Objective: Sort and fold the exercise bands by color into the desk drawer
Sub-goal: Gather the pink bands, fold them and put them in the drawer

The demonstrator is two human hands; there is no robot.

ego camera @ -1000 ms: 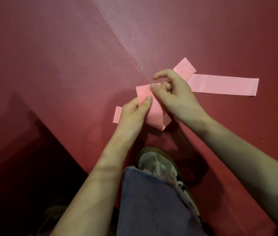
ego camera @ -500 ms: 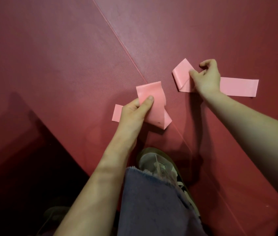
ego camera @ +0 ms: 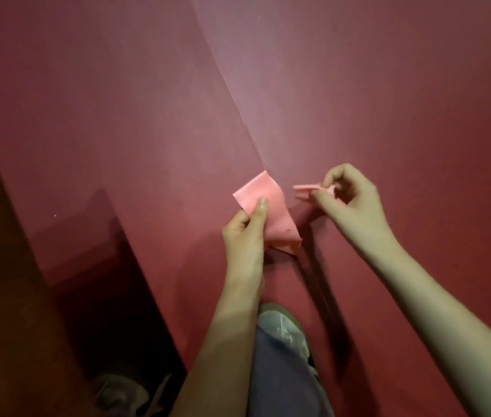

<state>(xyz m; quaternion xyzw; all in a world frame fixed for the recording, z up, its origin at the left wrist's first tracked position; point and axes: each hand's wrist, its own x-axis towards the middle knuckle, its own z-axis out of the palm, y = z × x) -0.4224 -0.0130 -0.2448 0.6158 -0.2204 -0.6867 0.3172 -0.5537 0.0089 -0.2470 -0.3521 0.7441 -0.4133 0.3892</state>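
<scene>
Pinching pink band [ego camera: 268, 212]: left hand [ego camera: 245, 236], right hand [ego camera: 352, 203].

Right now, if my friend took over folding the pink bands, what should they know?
Left hand: thumb pinching the folded pink band above the red mat.
Right hand: fingertips pinching a second pink band, bunched small and seen edge-on.
Done: first band looks mostly folded.
Left: finish folding the second and put both in the drawer, which is not in view.
</scene>
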